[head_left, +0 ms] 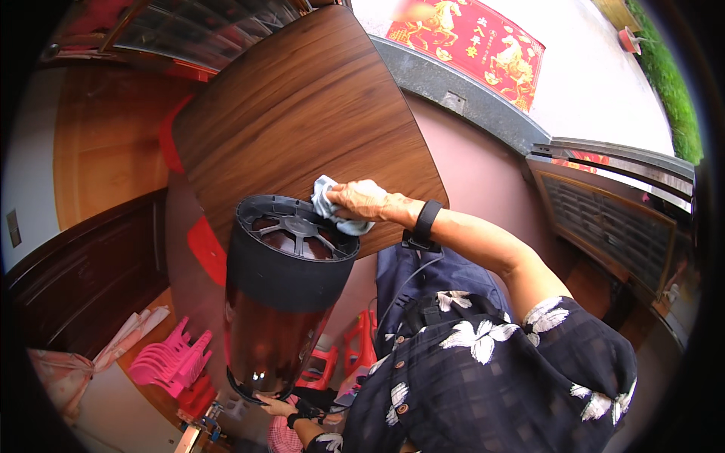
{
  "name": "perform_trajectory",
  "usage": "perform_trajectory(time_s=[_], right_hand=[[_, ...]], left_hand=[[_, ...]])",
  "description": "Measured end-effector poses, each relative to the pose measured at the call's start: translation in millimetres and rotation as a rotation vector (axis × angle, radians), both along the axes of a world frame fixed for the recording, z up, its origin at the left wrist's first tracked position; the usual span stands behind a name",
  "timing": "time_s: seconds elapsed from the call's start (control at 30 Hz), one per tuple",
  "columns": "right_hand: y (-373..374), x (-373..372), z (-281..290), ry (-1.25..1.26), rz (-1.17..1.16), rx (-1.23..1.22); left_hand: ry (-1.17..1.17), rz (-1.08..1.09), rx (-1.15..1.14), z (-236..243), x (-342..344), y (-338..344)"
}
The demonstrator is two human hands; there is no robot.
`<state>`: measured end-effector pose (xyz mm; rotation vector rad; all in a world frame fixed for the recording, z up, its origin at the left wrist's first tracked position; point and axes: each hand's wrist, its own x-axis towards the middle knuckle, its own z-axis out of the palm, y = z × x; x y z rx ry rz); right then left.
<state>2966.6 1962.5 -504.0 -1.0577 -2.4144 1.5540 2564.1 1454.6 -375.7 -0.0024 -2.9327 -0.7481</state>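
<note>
A tall cylinder [279, 332] with a shiny dark reddish-brown body is tilted up before me. Its upper end is a black band with a spoked ring [294, 226]; what kind of thing it is I cannot tell. At its lower end my left hand [276, 405] grips the rim, some fingers hidden beneath. My right hand [364, 201] is closed on a crumpled pale blue cloth [323, 198], pressed to the rim of the spoked end. Just behind both lies a wood-grain tabletop [302, 106].
Red stools [361, 343] stand low beside the cylinder, with stacked pink plastic chairs [170, 361] at lower left. A dark wooden cabinet [91, 272] lines the left. Beyond the table, a grey doorsill [453, 98] borders a red mat [476, 45] with gold horses.
</note>
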Motion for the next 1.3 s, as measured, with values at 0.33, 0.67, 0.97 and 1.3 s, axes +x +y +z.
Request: perform_trajectory(time_s=[0.33,0.67,0.97,1.3], right_hand=[[26,-66,88,0.807,-0.071,0.239],[29,-42,-11,0.039,0.154,0.314],[41,-53,68,0.629,-0.026,-0.045],[66,-57,12,-0.044,-0.066,0.053]], left_hand=[[-0.076,-0.071,-0.085,21,-12,27],[-0.037,-0.179,-0.034,24,-25,27],[-0.109,-0.128,0.023,27,-28,30],[-0.154,-0.188,0.089,24,-30,52]])
